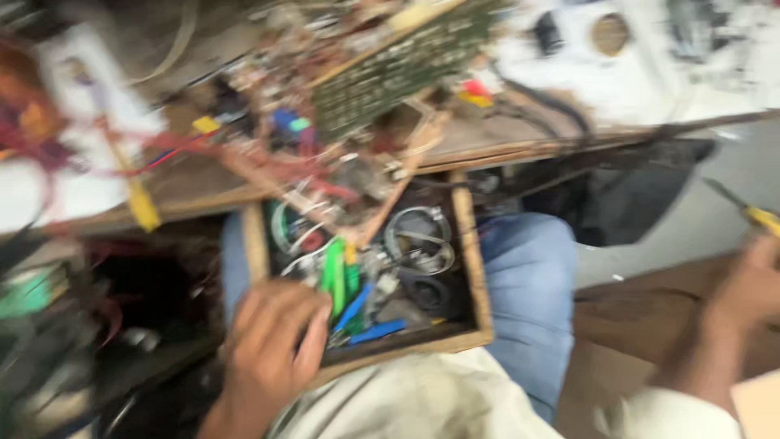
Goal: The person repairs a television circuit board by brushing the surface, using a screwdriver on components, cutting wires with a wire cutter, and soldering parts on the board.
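Head view, blurred by motion: the left hand sits at about seven o'clock in the frame, palm down, fingers loosely curled over the near left corner of a wooden drawer; it rests on the rim and contents there, but whether it grips anything cannot be told. The drawer lies at the centre, open over the person's lap, the blue trouser knee showing at its three o'clock side. Inside it, green-handled tools stand just beside the fingertips; blue-handled ones lie at the drawer's six o'clock edge; metal rings sit toward its one o'clock corner.

The right hand is well apart, at about four o'clock near the frame's edge, closed around a yellow-handled screwdriver whose dark shaft points up toward eleven o'clock.

Above the drawer, at twelve o'clock, a cluttered wooden bench carries a green circuit board tilted among loose wires; red wires trail at ten o'clock.
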